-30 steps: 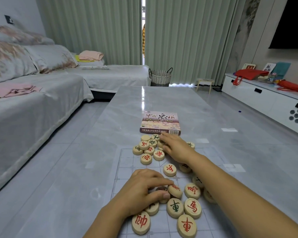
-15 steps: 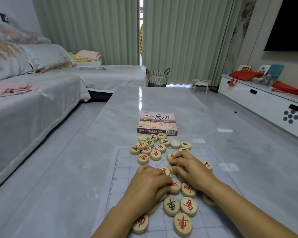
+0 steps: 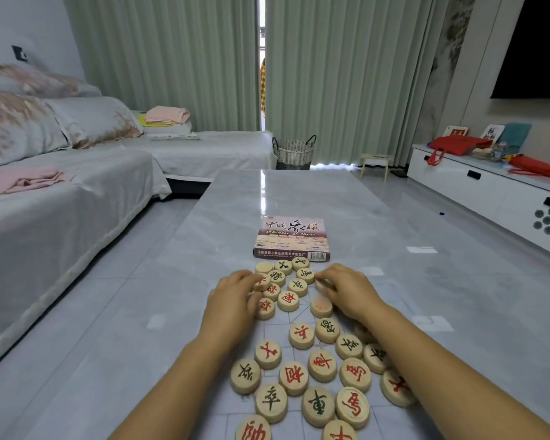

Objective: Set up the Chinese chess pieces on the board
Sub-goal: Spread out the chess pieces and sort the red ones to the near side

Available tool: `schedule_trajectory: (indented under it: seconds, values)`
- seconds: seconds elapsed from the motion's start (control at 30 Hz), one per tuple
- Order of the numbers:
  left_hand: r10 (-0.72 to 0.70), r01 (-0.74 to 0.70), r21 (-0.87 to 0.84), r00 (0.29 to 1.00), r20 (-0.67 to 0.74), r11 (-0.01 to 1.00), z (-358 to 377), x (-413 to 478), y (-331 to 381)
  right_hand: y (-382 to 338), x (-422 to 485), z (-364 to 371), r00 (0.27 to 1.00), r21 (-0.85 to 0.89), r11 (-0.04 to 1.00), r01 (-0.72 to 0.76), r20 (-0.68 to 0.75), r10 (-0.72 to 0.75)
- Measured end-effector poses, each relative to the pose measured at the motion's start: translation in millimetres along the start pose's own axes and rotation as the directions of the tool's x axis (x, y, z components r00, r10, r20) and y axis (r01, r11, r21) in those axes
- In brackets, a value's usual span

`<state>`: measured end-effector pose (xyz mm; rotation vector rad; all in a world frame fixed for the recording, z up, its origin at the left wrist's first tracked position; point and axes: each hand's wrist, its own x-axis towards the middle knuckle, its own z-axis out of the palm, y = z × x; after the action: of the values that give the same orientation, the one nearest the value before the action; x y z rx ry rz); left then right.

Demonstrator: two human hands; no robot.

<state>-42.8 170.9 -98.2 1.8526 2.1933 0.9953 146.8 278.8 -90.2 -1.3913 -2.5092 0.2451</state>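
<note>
Both hands had reached forward to the far pieces [image 3: 288, 282], Chinese chess box [image 3: 292, 238] just beyond the fingertips [image 3: 250, 276], left hand [image 3: 235, 301] curled over a red-marked piece [image 3: 263, 282], grip unclear, right hand [image 3: 350, 290] pinching a blurred piece [image 3: 323, 285].

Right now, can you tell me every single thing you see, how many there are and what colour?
chess pieces: over twenty, pale wood with red or dark green signs, scattered on the board
board: one, pale with thin lines, flat on the table
box: one, pinkish brown, on the table just past the pieces
table: one, shiny grey, middle
sofa: one, grey cover, left
folded cloths: two, pink, on the sofa
basket: one, white woven, by the curtains
curtains: two, pale green, far wall
cabinet: one, white, right
red bag: one, on the cabinet
left hand: fingers on the far pieces
right hand: fingers curled on a blurred piece
</note>
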Motion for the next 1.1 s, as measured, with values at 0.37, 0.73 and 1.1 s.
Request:
schedule_trajectory:
  seconds: [0.37,0.73,1.1]
  values:
    - [0.095,-0.096,0.096,0.995,0.008,0.991,-6.5,-12.2,3.6,17.0,-77.1,-6.2,0.993,0.08,0.995,0.061,-0.104,-0.052]
    - [-0.057,0.07,-0.117,0.992,0.112,0.991,-21.0,-59.2,-15.3,18.5,-79.3,1.0,0.968,0.164,0.984,-0.062,-0.229,0.099]
    - [-0.086,0.114,-0.237,0.988,0.128,0.965,-34.6,-30.0,-3.1,35.6,-77.0,-7.5,0.937,0.223,0.958,-0.178,-0.259,0.235]
